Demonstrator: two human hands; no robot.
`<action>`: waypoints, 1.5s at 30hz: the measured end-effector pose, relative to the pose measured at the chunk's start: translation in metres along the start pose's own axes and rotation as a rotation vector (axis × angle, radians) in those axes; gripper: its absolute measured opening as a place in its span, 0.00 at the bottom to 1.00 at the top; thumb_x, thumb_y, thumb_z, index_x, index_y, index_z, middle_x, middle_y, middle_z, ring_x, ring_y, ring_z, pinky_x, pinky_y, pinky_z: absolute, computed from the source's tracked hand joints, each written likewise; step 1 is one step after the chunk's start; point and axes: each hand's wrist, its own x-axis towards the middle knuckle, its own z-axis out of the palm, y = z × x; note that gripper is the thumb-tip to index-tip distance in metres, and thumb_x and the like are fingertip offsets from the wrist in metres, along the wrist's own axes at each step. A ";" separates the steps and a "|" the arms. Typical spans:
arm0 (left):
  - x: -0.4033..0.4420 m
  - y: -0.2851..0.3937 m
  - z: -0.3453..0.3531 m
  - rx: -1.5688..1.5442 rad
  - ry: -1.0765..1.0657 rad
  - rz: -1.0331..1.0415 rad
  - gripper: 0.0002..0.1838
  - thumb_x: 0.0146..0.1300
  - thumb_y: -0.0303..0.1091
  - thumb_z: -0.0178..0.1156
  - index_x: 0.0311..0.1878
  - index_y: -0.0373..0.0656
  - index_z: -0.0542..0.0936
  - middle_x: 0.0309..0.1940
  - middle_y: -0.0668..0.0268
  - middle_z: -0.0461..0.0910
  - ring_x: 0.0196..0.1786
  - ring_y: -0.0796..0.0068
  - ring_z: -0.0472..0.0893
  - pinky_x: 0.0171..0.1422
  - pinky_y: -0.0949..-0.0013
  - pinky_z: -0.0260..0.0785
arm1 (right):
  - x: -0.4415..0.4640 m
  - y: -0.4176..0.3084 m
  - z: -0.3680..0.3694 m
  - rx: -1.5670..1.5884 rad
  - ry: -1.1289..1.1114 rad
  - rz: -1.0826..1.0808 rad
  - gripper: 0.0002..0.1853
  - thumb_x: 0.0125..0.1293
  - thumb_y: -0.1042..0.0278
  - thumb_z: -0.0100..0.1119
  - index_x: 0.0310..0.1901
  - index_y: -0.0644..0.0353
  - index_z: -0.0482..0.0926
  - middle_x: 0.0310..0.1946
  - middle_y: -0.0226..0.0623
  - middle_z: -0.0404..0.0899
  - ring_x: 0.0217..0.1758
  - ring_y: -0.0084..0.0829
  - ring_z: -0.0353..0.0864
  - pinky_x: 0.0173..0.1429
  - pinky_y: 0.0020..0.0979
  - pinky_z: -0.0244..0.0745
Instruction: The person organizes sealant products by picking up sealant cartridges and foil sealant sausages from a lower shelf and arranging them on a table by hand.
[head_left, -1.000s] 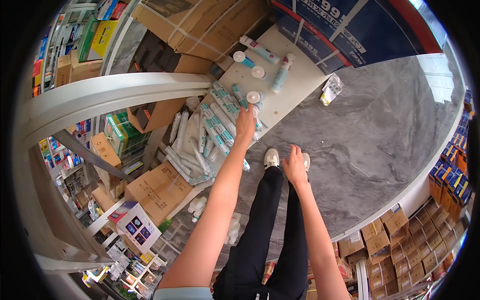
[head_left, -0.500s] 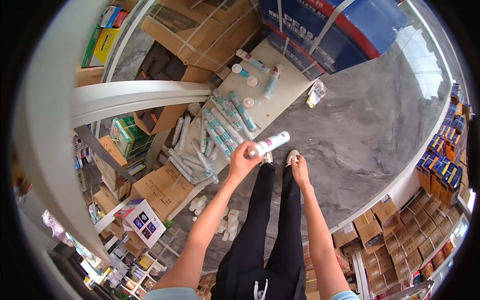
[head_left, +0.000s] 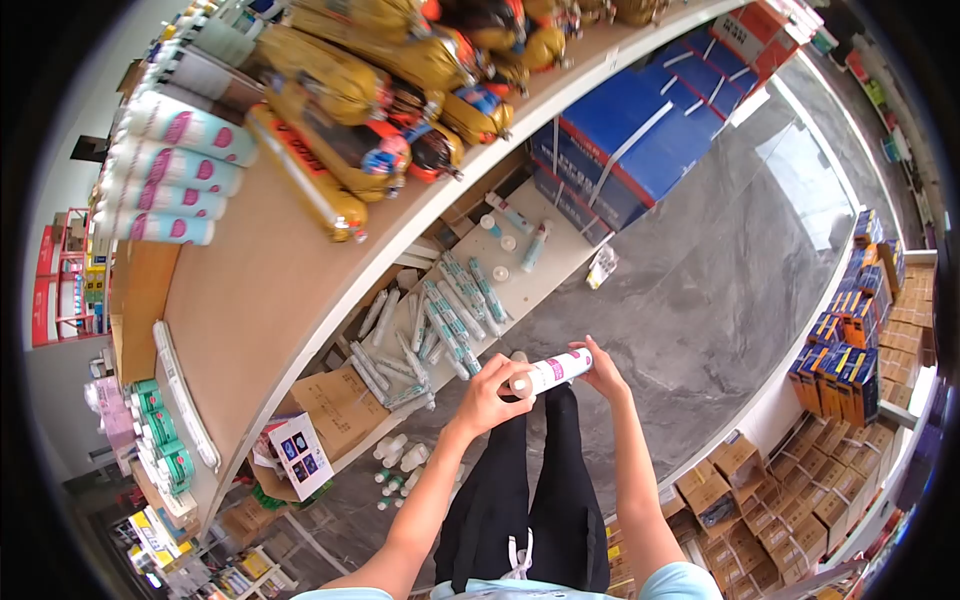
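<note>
A white tube with pink and blue print (head_left: 556,372) lies nearly level between my hands, above my legs. My left hand (head_left: 492,393) is wrapped round its capped end. The fingers of my right hand (head_left: 600,366) touch its other end. Beyond them, on the low shelf board, lie several slim white and teal tubes (head_left: 455,325) in a loose heap. Another printed tube (head_left: 536,246) lies farther back on that board, near several upright tubes seen from above (head_left: 500,273).
An upper shelf (head_left: 262,290) at the left holds gold sausage-shaped packs (head_left: 330,150) and stacked white tubes (head_left: 180,180). Blue boxes (head_left: 620,150) stand at the back, brown cartons (head_left: 740,465) at the lower right. A small white packet (head_left: 602,267) lies on the floor.
My left hand has taken the tube off the low shelf and brought it toward my body. My right hand has risen to the tube's far end. The view now takes in the upper shelf.
</note>
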 end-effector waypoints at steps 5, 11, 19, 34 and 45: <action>-0.011 0.064 -0.017 -0.010 0.011 0.061 0.26 0.48 0.21 0.69 0.54 0.44 0.79 0.43 0.64 0.72 0.49 0.69 0.79 0.49 0.67 0.85 | -0.044 -0.027 0.032 -0.170 0.209 -0.149 0.26 0.74 0.47 0.47 0.51 0.64 0.81 0.39 0.33 0.83 0.42 0.26 0.82 0.47 0.31 0.80; -0.034 0.126 -0.051 0.023 0.004 0.102 0.31 0.48 0.21 0.70 0.60 0.45 0.77 0.48 0.66 0.74 0.48 0.74 0.81 0.43 0.72 0.82 | -0.116 -0.058 0.067 -0.227 0.186 -0.314 0.28 0.73 0.45 0.46 0.51 0.65 0.81 0.40 0.36 0.84 0.38 0.28 0.84 0.34 0.32 0.81; -0.065 0.168 -0.069 0.027 0.237 0.229 0.31 0.56 0.34 0.66 0.64 0.44 0.71 0.56 0.60 0.76 0.51 0.68 0.80 0.48 0.70 0.80 | -0.195 -0.100 0.143 -0.233 0.228 -0.684 0.30 0.74 0.43 0.45 0.52 0.66 0.80 0.35 0.36 0.83 0.34 0.26 0.83 0.26 0.27 0.77; -0.094 0.195 -0.056 -0.877 0.487 0.324 0.30 0.68 0.41 0.57 0.69 0.37 0.64 0.57 0.60 0.74 0.59 0.70 0.77 0.55 0.60 0.78 | -0.307 -0.145 0.249 -0.303 0.285 -1.494 0.14 0.75 0.64 0.48 0.54 0.64 0.65 0.49 0.38 0.67 0.49 0.27 0.67 0.56 0.31 0.65; -0.113 0.190 -0.082 -1.024 0.523 0.419 0.23 0.72 0.47 0.54 0.61 0.42 0.71 0.55 0.63 0.78 0.59 0.70 0.77 0.59 0.59 0.77 | -0.290 -0.114 0.284 -0.363 0.246 -1.491 0.16 0.77 0.58 0.44 0.52 0.64 0.62 0.55 0.44 0.62 0.56 0.34 0.66 0.66 0.37 0.59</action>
